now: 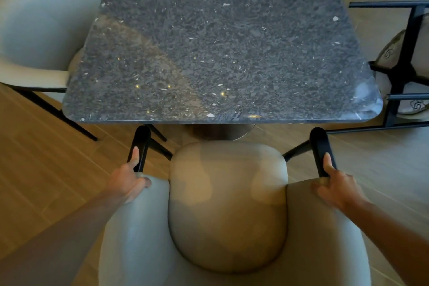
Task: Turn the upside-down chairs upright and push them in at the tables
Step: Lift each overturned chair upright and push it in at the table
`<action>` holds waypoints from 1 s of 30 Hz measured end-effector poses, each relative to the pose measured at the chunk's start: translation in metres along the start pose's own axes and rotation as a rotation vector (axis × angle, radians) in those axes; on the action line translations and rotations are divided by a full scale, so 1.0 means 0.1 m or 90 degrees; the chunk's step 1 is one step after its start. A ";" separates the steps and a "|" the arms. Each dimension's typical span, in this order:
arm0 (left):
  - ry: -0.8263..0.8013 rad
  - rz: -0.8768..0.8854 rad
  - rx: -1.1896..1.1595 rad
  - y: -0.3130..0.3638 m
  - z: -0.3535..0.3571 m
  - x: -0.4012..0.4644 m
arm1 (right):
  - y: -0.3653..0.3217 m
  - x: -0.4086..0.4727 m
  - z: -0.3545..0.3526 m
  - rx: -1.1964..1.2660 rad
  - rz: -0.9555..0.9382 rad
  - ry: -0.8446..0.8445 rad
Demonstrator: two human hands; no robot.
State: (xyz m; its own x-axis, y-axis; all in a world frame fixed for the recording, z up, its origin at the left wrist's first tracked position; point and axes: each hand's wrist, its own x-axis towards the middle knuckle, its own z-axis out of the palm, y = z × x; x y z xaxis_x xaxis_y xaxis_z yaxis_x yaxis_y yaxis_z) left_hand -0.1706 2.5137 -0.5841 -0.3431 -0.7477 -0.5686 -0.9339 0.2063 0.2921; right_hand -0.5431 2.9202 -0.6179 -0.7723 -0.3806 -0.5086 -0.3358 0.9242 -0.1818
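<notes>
An upright armchair (228, 204) with a beige seat, grey curved back and black armrests stands right below me, facing the dark speckled stone table (220, 42). Its seat front sits just short of the table's near edge. My left hand (130, 181) grips the left armrest where it meets the back, thumb along the black rail. My right hand (336, 186) grips the right armrest the same way. At the right edge of the table a chair (404, 69) lies upside down, black legs and frame showing.
Another grey armchair (39, 37) stands upright at the table's left side, partly tucked under the top. The round metal table base (222, 132) shows beneath the near edge. Wood-look plank floor (46, 158) surrounds everything.
</notes>
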 end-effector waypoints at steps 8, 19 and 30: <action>-0.009 -0.005 -0.005 0.02 -0.17 0.29 | -0.19 0.29 0.04 0.000 0.002 0.023; 0.002 -0.002 -0.011 -0.02 -0.33 0.60 | -0.45 0.53 0.04 0.014 0.002 0.031; 0.042 -0.002 0.170 0.01 -0.39 0.57 | -0.66 0.31 -0.03 0.012 0.021 0.050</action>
State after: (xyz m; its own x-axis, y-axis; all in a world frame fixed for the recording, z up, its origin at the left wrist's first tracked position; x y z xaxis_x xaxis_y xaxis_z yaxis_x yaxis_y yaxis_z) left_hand -0.1872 2.4468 -0.5864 -0.3413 -0.7858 -0.5157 -0.9312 0.3572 0.0719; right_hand -0.5461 2.8470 -0.6193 -0.8232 -0.3507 -0.4466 -0.3002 0.9364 -0.1818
